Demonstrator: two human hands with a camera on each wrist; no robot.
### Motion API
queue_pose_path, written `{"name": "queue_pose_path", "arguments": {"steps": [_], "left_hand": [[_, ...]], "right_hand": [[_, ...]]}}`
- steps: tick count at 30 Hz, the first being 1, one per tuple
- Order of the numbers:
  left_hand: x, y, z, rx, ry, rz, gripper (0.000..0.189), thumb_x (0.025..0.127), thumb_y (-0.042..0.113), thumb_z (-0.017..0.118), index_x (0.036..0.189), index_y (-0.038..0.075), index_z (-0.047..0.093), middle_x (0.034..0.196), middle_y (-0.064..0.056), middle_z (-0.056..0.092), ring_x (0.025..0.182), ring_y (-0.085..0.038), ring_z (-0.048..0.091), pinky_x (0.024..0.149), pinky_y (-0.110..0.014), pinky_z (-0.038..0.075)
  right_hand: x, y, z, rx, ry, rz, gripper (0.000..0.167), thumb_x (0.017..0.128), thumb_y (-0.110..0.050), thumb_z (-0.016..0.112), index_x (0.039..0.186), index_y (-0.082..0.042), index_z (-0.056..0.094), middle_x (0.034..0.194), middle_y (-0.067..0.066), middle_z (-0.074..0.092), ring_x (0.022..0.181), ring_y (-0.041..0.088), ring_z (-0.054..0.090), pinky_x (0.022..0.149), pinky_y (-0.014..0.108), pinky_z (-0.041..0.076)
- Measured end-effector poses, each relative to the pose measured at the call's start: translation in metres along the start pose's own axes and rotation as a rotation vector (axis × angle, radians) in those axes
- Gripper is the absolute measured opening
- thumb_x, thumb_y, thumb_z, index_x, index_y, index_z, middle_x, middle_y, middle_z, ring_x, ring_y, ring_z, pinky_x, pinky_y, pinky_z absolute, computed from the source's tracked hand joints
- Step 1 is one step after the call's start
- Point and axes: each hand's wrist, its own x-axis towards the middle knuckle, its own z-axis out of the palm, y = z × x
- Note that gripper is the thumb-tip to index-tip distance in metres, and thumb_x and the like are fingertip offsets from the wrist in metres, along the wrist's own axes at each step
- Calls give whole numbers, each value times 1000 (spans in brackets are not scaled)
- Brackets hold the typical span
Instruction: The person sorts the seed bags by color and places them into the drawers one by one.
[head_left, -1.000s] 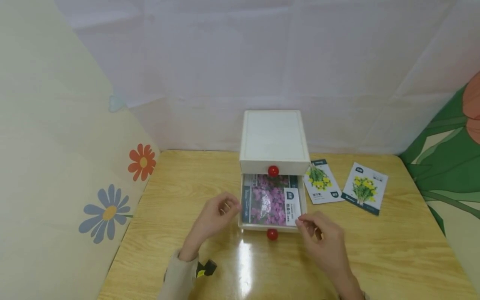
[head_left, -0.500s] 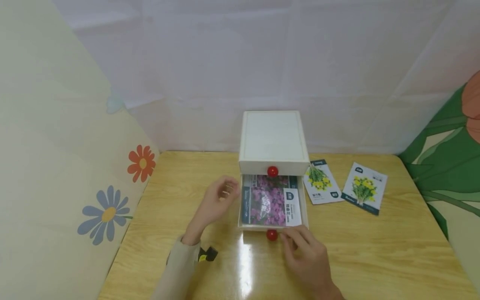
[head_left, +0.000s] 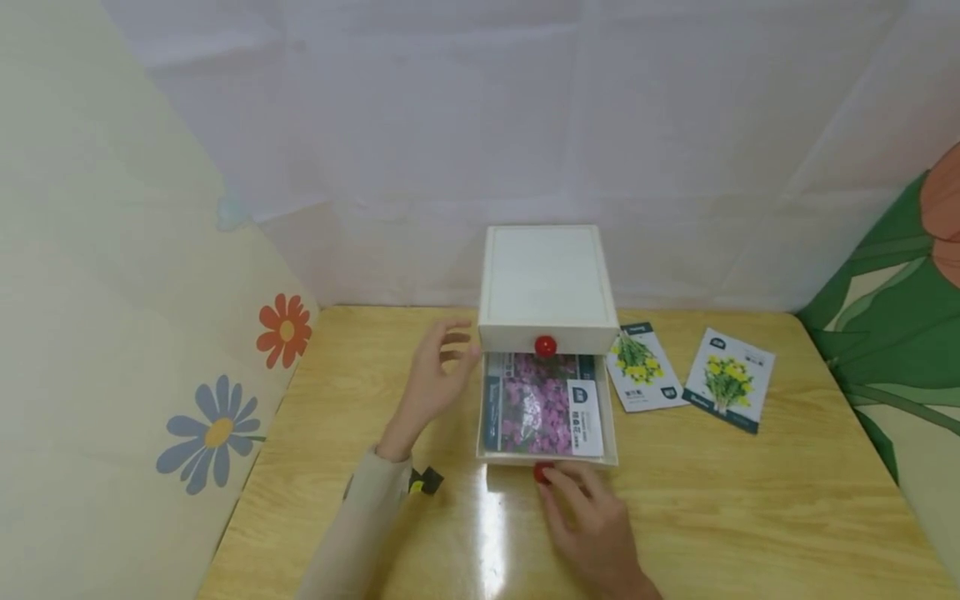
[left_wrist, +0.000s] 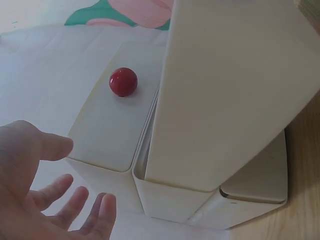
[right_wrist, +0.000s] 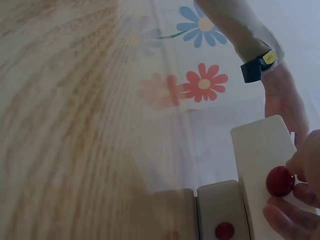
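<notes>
A white drawer cabinet (head_left: pixel 547 275) has its middle drawer (head_left: pixel 611 437) pulled out. Inside lie seed packets (head_left: pixel 536 412) printed with purple flowers, one partly over another. My right hand (head_left: pixel 596 529) pinches the red knob (right_wrist: pixel 280 181) on that drawer's front, thumb and fingers about it in the right wrist view. Beside the cabinet's left side is my left hand (head_left: pixel 431 379), its fingers spread and slightly bent. In the left wrist view this hand (left_wrist: pixel 47 185) holds nothing and appears apart from the cabinet.
Two seed packets with yellow flowers, a nearer one (head_left: pixel 641 367) and one farther right (head_left: pixel 727 379), lie on the wooden table (head_left: pixel 750 517). The top drawer with its red knob (left_wrist: pixel 123 82) is closed, as is the bottom drawer (left_wrist: pixel 257 180). A cloth backdrop (head_left: pixel 420 125) hangs behind.
My right hand has moved left from the drawer's right front corner to the knob. The left hand has gone up and away from the drawer's edge toward the cabinet's side. The drawer stays out.
</notes>
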Motion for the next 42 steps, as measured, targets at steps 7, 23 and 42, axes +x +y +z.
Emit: {"name": "queue_pose_path", "arguments": {"steps": [7,23,42], "left_hand": [[17,-3,5,28,17,145,47,104,11,68,148,2,57,154,-19,56,137,-41,58,112,-64,52],[24,-18,13,-67,38,235,28,105,-1,61,132,-1,69,156,-16,57,145,-35,54,102,-42,62],[26,-23,16,-32,65,292,25,105,-2,61,128,-1,70,152,-17,61,137,-37,62,91,-33,65]], "right_hand": [[-4,0,6,-27,40,-9,25,101,-22,70,108,0,79,105,11,72,86,25,72,85,20,63],[-5,1,14,44,109,-4,30,105,-26,68,103,2,80,103,16,70,90,27,70,103,12,54],[10,3,11,73,118,39,23,82,-5,80,103,2,80,106,17,72,91,28,70,103,12,53]]}}
